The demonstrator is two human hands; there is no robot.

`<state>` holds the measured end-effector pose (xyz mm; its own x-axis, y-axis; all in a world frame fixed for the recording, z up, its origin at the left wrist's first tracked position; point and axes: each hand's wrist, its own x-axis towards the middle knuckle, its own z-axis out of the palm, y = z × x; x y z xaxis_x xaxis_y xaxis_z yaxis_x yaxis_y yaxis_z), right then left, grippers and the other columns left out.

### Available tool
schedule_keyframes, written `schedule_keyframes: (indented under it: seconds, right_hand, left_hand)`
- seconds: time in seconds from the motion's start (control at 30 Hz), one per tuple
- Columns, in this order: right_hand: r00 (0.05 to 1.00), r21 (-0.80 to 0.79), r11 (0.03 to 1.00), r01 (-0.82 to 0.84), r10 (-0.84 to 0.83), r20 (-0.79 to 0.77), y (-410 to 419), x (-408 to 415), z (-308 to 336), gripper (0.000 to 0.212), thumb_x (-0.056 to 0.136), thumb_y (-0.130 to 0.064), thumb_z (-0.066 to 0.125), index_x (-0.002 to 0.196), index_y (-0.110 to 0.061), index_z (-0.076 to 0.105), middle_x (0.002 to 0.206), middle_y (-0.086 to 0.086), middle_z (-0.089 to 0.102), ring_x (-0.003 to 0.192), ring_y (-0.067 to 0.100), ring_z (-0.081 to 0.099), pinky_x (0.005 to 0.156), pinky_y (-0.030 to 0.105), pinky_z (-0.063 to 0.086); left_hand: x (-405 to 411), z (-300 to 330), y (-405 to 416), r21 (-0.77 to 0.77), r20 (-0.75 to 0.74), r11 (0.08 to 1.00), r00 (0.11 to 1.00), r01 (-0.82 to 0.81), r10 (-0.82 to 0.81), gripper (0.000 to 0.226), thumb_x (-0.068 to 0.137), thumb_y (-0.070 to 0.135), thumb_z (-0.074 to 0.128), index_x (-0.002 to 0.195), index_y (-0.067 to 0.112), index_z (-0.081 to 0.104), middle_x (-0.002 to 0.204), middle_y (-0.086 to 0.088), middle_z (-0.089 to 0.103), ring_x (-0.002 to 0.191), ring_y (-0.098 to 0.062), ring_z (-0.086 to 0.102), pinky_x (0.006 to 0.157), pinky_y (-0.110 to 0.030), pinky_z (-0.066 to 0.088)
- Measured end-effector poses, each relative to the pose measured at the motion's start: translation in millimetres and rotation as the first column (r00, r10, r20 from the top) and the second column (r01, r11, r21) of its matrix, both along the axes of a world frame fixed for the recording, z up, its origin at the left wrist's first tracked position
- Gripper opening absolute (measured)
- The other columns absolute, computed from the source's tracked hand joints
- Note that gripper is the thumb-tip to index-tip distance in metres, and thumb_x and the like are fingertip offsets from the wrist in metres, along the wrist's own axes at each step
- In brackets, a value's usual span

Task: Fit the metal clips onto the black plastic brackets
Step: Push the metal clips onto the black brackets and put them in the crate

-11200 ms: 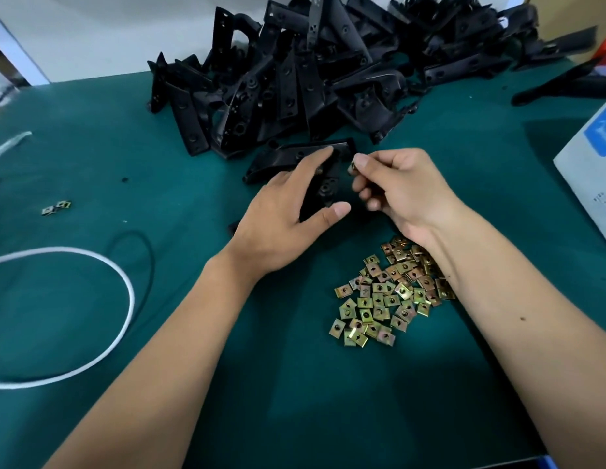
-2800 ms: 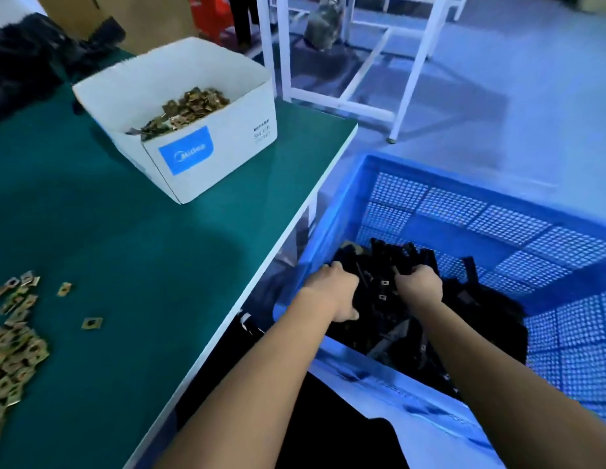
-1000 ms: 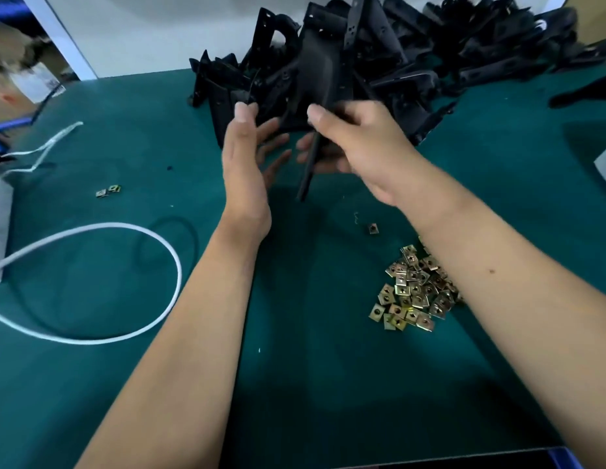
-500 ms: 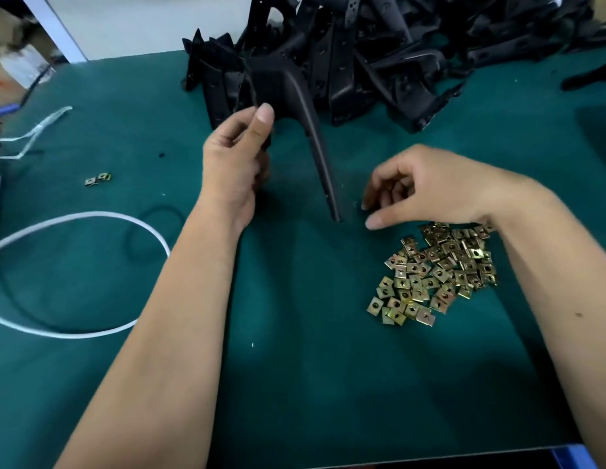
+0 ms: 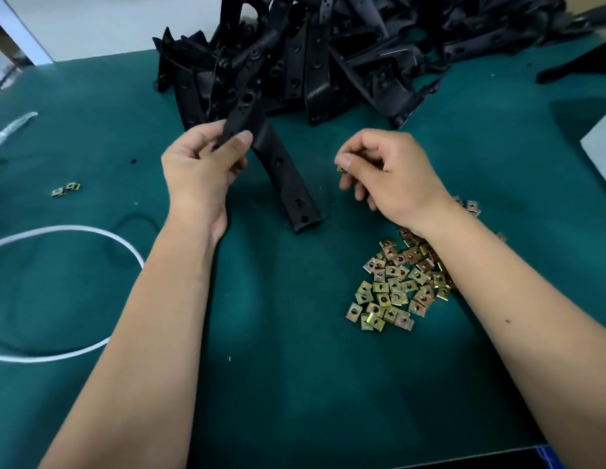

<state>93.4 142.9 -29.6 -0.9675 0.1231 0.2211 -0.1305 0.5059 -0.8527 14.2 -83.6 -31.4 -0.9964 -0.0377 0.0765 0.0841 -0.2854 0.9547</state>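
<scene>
My left hand [image 5: 201, 165] pinches the upper arm of a black plastic bracket [image 5: 284, 179], whose long leg slopes down to rest its foot on the green mat. My right hand [image 5: 389, 172] is to the right of that leg and holds one brass-coloured metal clip [image 5: 340, 169] between thumb and fingers, a short gap away from the bracket. A heap of loose metal clips [image 5: 394, 286] lies on the mat under my right forearm. A big pile of black brackets [image 5: 328, 52] fills the back of the table.
A white cord loop [image 5: 75, 231] lies on the left of the green mat [image 5: 295, 384]. Two stray clips [image 5: 66, 189] sit at the far left. A white box corner [image 5: 601, 147] shows at the right edge. The table's front edge runs along the bottom right.
My right hand has lifted off the mat with one clip pinched in it. My left hand shifted its grip on the bracket, which now leans with its foot further right.
</scene>
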Motion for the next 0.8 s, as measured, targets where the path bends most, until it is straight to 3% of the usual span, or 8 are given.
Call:
schedule_keyframes:
  seconds: [0.07, 0.17, 0.33, 0.4, 0.47, 0.6, 0.73, 0.8]
  right_hand:
    - [1.0, -0.04, 0.999, 0.018, -0.018, 0.003, 0, 0, -1, 0.011, 0.101, -0.017, 0.063, 0.093, -0.012, 0.069, 0.068, 0.004, 0.072, 0.051, 0.017, 0.059, 0.043, 0.022, 0.043]
    - [0.997, -0.174, 0.983, 0.065, -0.059, 0.04, 1, -1, -2, 0.011, 0.099, -0.011, 0.064, 0.089, -0.011, 0.071, 0.07, 0.008, 0.074, 0.053, 0.016, 0.06, 0.043, 0.026, 0.045]
    - [0.988, -0.273, 0.951, 0.148, -0.129, 0.086, 2, -2, -2, 0.017, 0.089, 0.001, 0.062, 0.086, -0.011, 0.074, 0.076, 0.008, 0.075, 0.061, 0.015, 0.065, 0.051, 0.025, 0.05]
    - [0.982, -0.281, 0.941, 0.186, -0.173, 0.072, -1, -1, -3, 0.017, 0.086, 0.0, 0.063, 0.085, -0.012, 0.075, 0.075, 0.006, 0.075, 0.061, 0.013, 0.065, 0.053, 0.023, 0.051]
    - [0.97, -0.3, 0.923, 0.241, -0.237, 0.048, -7, -1, -4, 0.013, 0.088, -0.005, 0.067, 0.083, -0.014, 0.075, 0.073, 0.004, 0.074, 0.06, 0.012, 0.065, 0.054, 0.023, 0.051]
    - [0.961, -0.318, 0.91, 0.267, -0.275, 0.02, -21, -1, -1, 0.013, 0.092, -0.005, 0.069, 0.086, -0.016, 0.073, 0.075, 0.003, 0.074, 0.061, 0.011, 0.066, 0.056, 0.023, 0.051]
    - [0.98, -0.16, 0.968, 0.192, -0.199, -0.03, 10, 9, 16, 0.022, 0.09, -0.008, 0.073, 0.106, -0.023, 0.072, 0.083, 0.002, 0.077, 0.071, 0.01, 0.067, 0.063, 0.023, 0.055]
    - [0.972, -0.002, 0.972, 0.235, -0.235, 0.012, 39, 24, 18, 0.021, 0.09, -0.01, 0.076, 0.105, -0.025, 0.076, 0.085, 0.0, 0.077, 0.077, 0.006, 0.065, 0.077, 0.015, 0.052]
  left_hand:
    - [2, -2, 7, -0.002, -0.014, 0.998, 0.998, -0.062, 0.062, 0.014, 0.086, 0.0, 0.079, 0.093, 0.01, 0.073, 0.072, 0.0, 0.067, 0.057, -0.013, 0.055, 0.063, -0.026, 0.049]
    - [3, -1, 9, 0.165, 0.065, 0.979, 0.992, -0.122, 0.113, 0.02, 0.089, 0.004, 0.078, 0.101, 0.008, 0.063, 0.069, 0.002, 0.064, 0.058, -0.011, 0.054, 0.064, -0.024, 0.048]
    - [0, 7, 4, 0.331, 0.199, 0.942, 0.98, -0.05, -0.018, 0.024, 0.097, 0.017, 0.072, 0.082, 0.018, 0.053, 0.074, 0.002, 0.052, 0.059, -0.008, 0.049, 0.067, -0.02, 0.048]
    - [2, 11, 5, 0.323, 0.198, 0.946, 0.974, 0.04, -0.109, 0.012, 0.101, 0.02, 0.064, 0.096, 0.014, 0.056, 0.091, -0.006, 0.055, 0.073, -0.013, 0.054, 0.085, -0.025, 0.051]
    - [4, 14, 6, 0.245, 0.175, 0.956, 0.962, 0.164, -0.21, 0.017, 0.106, 0.024, 0.056, 0.117, 0.013, 0.053, 0.117, -0.012, 0.056, 0.097, -0.023, 0.057, 0.106, -0.039, 0.047]
    - [12, 12, 12, 0.121, 0.106, 0.934, 0.931, 0.335, -0.348, 0.007, 0.108, 0.018, 0.049, 0.112, 0.012, 0.052, 0.121, -0.016, 0.058, 0.101, -0.025, 0.063, 0.099, -0.046, 0.051]
    - [11, 5, 15, 0.091, 0.158, 0.896, 0.882, 0.434, -0.444, 0.025, 0.107, 0.013, 0.047, 0.128, 0.001, 0.046, 0.132, -0.026, 0.047, 0.121, -0.034, 0.045, 0.12, -0.055, 0.029]
    - [8, 3, 13, 0.09, 0.145, 0.88, 0.868, 0.467, -0.476, 0.032, 0.107, 0.014, 0.046, 0.135, -0.002, 0.045, 0.138, -0.026, 0.053, 0.125, -0.037, 0.051, 0.118, -0.052, 0.036]
